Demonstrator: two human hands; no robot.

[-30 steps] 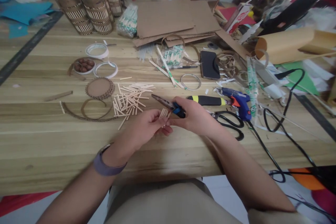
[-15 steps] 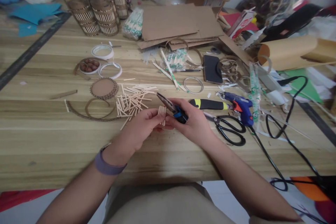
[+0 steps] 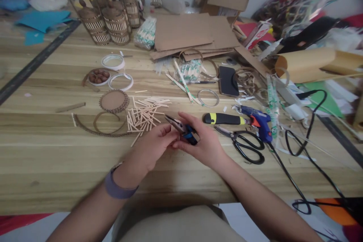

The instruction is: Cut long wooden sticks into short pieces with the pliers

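Observation:
My right hand point(image 3: 206, 140) grips a pair of pliers point(image 3: 185, 131) with blue and black handles, its jaws pointing up and left. My left hand point(image 3: 153, 144) is closed right against the pliers, thumb and fingers pinched together. The short wooden sticks it held a moment ago are mostly hidden behind the fingers and the tool. A loose pile of short wooden sticks point(image 3: 146, 113) lies just beyond my left hand. Left of the pile are a round cardboard disc with a braided rim point(image 3: 114, 101) and a curled brown strip point(image 3: 99, 130).
To the right lie black-handled scissors point(image 3: 249, 147), a yellow-black handled tool point(image 3: 225, 118), a blue glue gun point(image 3: 261, 121) with its cord, and a phone point(image 3: 228, 81). Farther back are tape rolls point(image 3: 121, 82), cardboard sheets point(image 3: 184, 32) and stick-covered lanterns point(image 3: 116, 26).
The pliers have moved slightly left and down, close against my left fingers. The sticks in my left hand, plain before, are now mostly covered. The view has tilted a little.

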